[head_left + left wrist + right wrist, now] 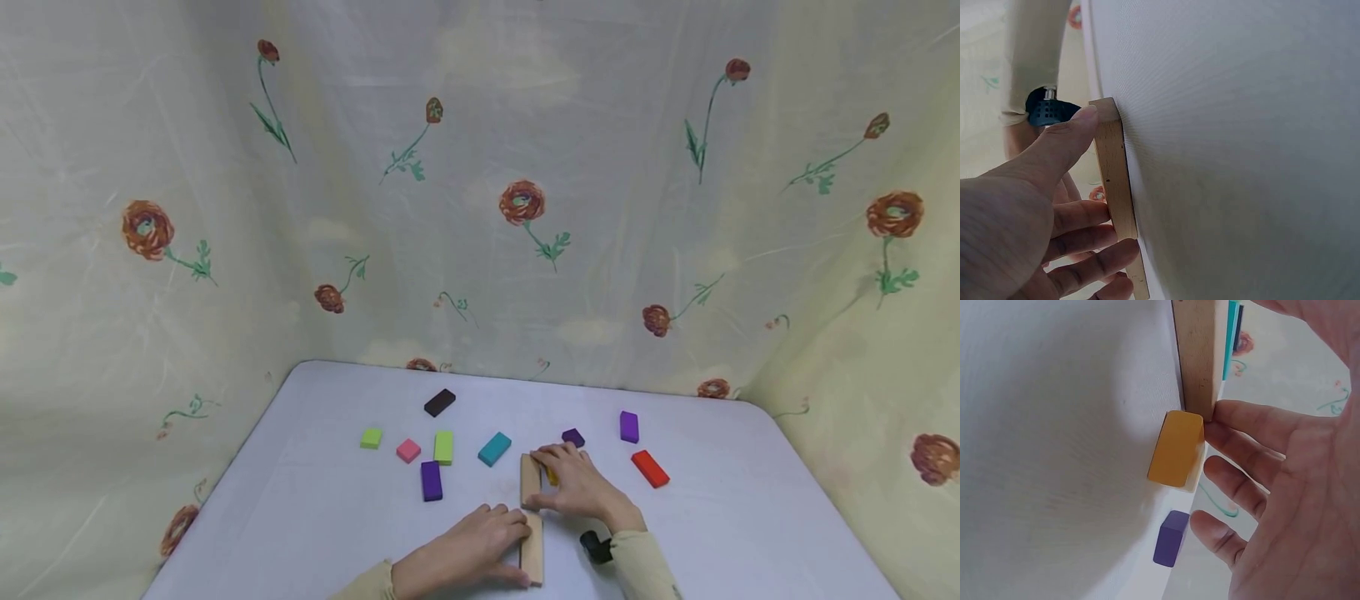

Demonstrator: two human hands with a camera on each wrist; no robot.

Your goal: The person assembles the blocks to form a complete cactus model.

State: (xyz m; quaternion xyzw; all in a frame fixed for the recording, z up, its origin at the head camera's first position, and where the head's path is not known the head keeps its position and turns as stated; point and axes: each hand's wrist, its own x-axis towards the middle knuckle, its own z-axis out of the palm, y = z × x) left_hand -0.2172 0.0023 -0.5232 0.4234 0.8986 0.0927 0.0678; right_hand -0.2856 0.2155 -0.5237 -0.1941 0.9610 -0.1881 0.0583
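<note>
Two planks end to end, right of teal block.
Left hand pinches near plank; right hand, far plank. Step appears alignment; next move calls for steady, level pressure.

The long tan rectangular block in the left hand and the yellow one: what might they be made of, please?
Long tan block: likely bare wood, matt, pale brown with dark specks. Yellow block: perhaps painted wood, possibly plastic; smooth, evenly coloured, no grain showing.
</note>
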